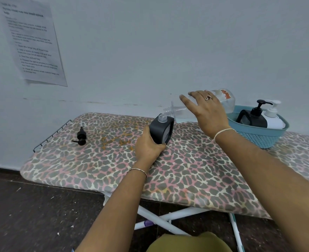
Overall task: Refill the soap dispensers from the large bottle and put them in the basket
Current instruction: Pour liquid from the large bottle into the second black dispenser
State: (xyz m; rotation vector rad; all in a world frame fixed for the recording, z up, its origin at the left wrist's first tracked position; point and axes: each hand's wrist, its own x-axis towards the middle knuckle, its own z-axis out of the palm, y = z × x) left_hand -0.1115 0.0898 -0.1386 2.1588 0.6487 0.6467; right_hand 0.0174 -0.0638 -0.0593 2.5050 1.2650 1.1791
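A dark grey square soap dispenser (161, 129) stands uncapped and tilted on the leopard-print ironing board (186, 170). My left hand (148, 144) grips its lower left side. My right hand (207, 110) holds the large clear bottle (224, 99) tipped on its side, its open neck (166, 111) touching the dispenser's mouth. The dispenser's black pump head (80, 137) lies loose on the board at the left. A blue basket (259, 135) at the right holds a black dispenser (255, 115) and a white dispenser (274, 118).
A printed sheet (31, 42) is taped to the wall at the upper left. A wire rest (51, 133) edges the board's left end. White crossed legs (168, 219) show below the board, over a dark floor.
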